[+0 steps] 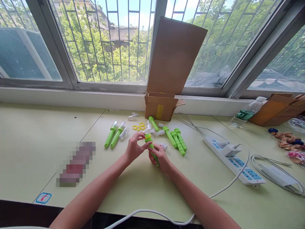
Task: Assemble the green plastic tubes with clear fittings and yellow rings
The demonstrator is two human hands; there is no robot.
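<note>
My right hand (160, 157) is wrapped round the lower part of a green plastic tube (150, 143), holding it tilted above the table. My left hand (134, 147) pinches the tube's top end with thumb and fingers. To the left lie two finished green tubes with clear caps (114, 134). Three more green tubes (176, 140) lie to the right. Yellow rings (138, 126) and small clear caps (149, 128) are scattered just behind my hands.
A small open cardboard box (160, 106) stands at the sill, with a cardboard sheet behind it. A white power strip (234, 160) with a plugged charger and cables lies right. A water bottle (247, 112) and another box sit far right. A white cable crosses the front edge.
</note>
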